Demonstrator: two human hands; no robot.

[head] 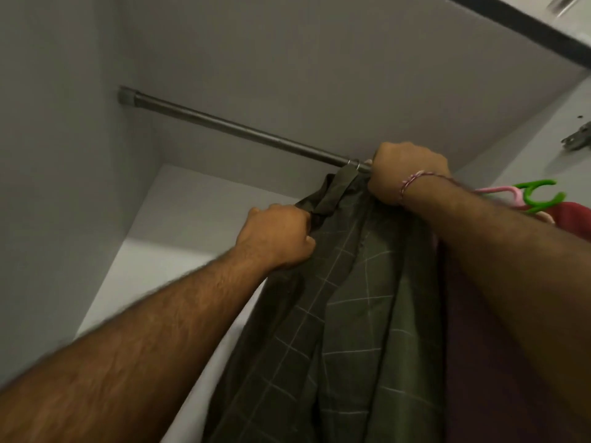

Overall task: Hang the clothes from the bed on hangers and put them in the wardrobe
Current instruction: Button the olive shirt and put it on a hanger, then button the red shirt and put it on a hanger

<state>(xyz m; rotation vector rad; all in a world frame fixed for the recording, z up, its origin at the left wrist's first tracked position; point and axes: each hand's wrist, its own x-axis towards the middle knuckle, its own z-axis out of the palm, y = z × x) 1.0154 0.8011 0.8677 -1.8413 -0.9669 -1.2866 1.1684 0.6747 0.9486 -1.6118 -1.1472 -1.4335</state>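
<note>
A: What are we looking at?

B: We are looking up into the grey wardrobe [319, 59]. A dark rod [224, 123] is running across it from the left wall toward the right.

A: Where is the shirt?

B: The green checked shirt [351, 298] is hanging down from the rod, near its right end. A thin metal hook [354, 164] is sitting over the rod just above the collar. We cannot see the rest of that hanger under the cloth.

A: What are our hands doing?

B: Our left hand [278, 238] is curling its fingers round the shirt's left shoulder and gripping the cloth. Our right hand [406, 171] is making a fist at the top of the shirt, right beside the hook and the rod. We are wearing a pink thread band [412, 183] on that wrist. We cannot tell just what the right fingers are holding, because the back of the hand is hiding them.

A: Is anything else hanging there?

B: Yes. To the right we are seeing a green hanger [537, 193] and a pink hanger [499, 195], with a red cloth [572, 222] beside them and a dark maroon cloth [479, 346] next to the green shirt. Our right arm is covering part of them.
</note>
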